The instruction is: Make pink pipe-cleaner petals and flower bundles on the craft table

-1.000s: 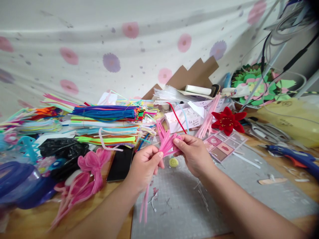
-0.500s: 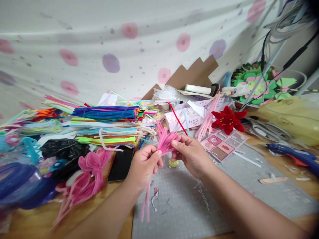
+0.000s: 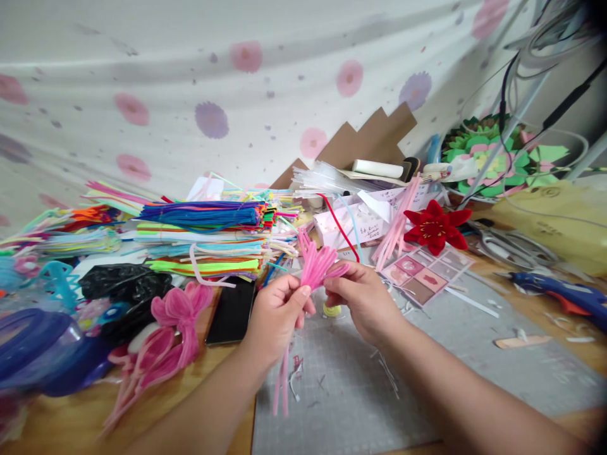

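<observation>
A bunch of looped pink pipe cleaners (image 3: 315,262) is held above the grey cutting mat (image 3: 332,392). My left hand (image 3: 279,313) is closed round its base, thumb pressed on the front, and the pink stems hang down below the fist. On the right side of the bunch, my right hand (image 3: 363,297) pinches one loop between thumb and fingers. Behind the hands, a small yellow coil (image 3: 332,311) lies on the mat. Another looped pink pipe-cleaner piece (image 3: 183,322) rests on the table to the left.
Bundles of coloured pipe cleaners (image 3: 203,218) are stacked at the back left, near a black phone (image 3: 231,313). A red flower (image 3: 437,227) sits by a makeup palette (image 3: 422,275). Scissors (image 3: 509,246) and a blue glue gun (image 3: 559,291) lie at the right.
My right hand has shifted slightly right and down, drawing one pink loop outward from the bunch. More of the upright loops now show. My left hand keeps its grip nearly in place.
</observation>
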